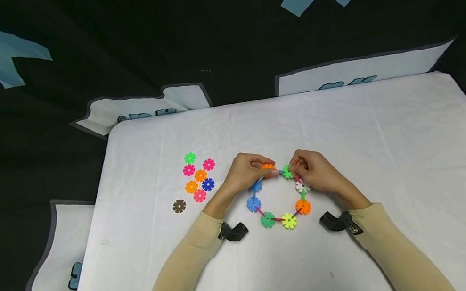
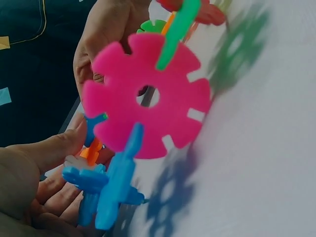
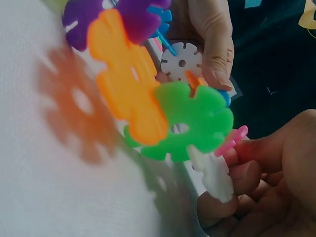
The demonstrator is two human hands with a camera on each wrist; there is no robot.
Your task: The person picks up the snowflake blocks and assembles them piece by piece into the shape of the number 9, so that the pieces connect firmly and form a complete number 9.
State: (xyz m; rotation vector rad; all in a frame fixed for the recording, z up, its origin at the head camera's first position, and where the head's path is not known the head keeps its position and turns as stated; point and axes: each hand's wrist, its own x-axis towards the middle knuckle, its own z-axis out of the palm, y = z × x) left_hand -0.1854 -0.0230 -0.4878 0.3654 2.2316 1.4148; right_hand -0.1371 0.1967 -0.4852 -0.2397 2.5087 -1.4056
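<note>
We are viewing a ring of notched plastic discs [image 1: 289, 221] on a white-covered counter [image 1: 251, 276]. Our left grip [image 1: 245, 169] is pinching an orange disc [image 1: 267, 166], our right grip [image 1: 318, 169] a green disc [image 1: 286, 172], seemingly steadying the joint between (loose discs [image 1: 200, 175] are lying leftward, probably for reach). We are finding the blue letter-like shapes [image 1: 362, 80] behind unreadable.

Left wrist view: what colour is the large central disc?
The disc is pink, clearest in left wrist view.

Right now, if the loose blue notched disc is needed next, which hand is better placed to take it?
Probably the left hand: the loose blue notched disc lies nearer to it, while the right hand is farther. However, both hands hold the ring of linked discs.
</note>
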